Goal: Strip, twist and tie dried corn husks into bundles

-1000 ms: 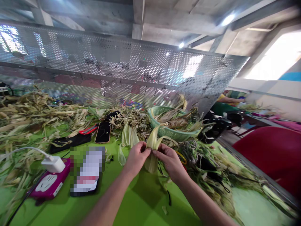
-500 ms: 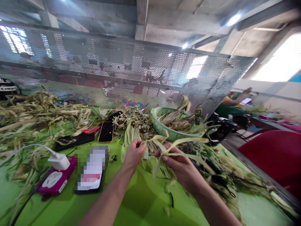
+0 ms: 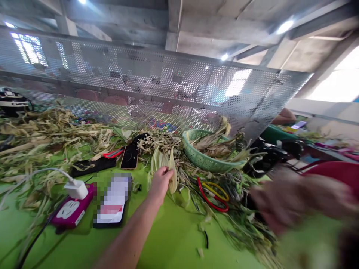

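My left hand [image 3: 160, 181] is closed in a pinch on a pale dried corn husk [image 3: 173, 175] above the middle of the green table. More pale husk strips [image 3: 158, 158] lie just behind these fingers. My right hand [image 3: 303, 198] is at the right edge, badly smeared by motion. A pale green blur [image 3: 311, 239] shows below it; whether the hand holds this I cannot tell. Between the two hands, a loop-handled tool with a red handle [image 3: 209, 201] and a yellow handle [image 3: 217, 188] rests among husk scraps.
A green basket [image 3: 196, 155] holds dried husks behind the hands. Left of centre lie a phone [image 3: 129, 157], a lit phone [image 3: 113, 200] and a purple power strip [image 3: 73, 209]. Husks [image 3: 50, 130] heap at left. A perforated metal screen [image 3: 146, 82] stands behind.
My right hand has moved away to the right from the husk strips near my left hand. The red and yellow handles now show. My left hand stays nearly in place, still pinching husk.
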A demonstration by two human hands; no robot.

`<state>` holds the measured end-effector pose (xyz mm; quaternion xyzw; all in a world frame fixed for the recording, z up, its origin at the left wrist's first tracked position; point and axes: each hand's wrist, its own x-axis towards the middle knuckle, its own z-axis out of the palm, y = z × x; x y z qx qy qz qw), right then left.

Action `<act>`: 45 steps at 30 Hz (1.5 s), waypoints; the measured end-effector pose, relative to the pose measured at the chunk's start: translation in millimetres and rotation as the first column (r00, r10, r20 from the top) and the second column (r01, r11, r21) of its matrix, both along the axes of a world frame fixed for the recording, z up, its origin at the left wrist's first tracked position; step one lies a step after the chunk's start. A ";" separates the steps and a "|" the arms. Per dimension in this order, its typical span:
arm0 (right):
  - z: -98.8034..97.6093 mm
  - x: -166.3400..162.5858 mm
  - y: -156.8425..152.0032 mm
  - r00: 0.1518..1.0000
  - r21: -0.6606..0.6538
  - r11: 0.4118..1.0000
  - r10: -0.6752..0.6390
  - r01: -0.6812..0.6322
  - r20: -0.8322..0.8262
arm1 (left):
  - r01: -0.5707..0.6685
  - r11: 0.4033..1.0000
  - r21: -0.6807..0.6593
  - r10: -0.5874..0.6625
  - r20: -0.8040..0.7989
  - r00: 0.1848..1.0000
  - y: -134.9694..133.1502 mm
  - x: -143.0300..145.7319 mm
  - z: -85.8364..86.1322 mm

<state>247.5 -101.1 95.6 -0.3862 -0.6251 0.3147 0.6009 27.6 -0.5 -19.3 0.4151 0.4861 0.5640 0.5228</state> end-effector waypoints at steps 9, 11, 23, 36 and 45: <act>-80.3 -83.9 70.8 0.956 -0.420 0.866 0.189 -0.270 -0.225 | 0.077 0.990 0.119 -0.086 0.071 0.994 -3.2 8.6 -0.3; -91.1 -81.7 75.8 0.974 -0.408 0.888 0.157 -0.211 -0.161 | 0.098 0.987 0.131 -0.106 0.054 0.993 -4.8 10.0 0.6; -95.8 -70.3 85.9 0.980 -0.426 0.886 0.128 -0.182 -0.152 | 0.161 0.972 0.174 -0.155 -0.047 0.987 -8.9 10.0 6.3; -95.0 -67.1 83.8 0.971 -0.445 0.866 0.173 -0.228 -0.163 | 0.186 0.971 0.151 -0.175 -0.080 0.981 -9.3 11.6 3.9; -75.6 -73.7 65.1 0.936 -0.405 0.844 0.319 -0.351 -0.146 | 0.057 0.998 0.025 -0.059 0.122 0.991 2.0 5.2 -4.5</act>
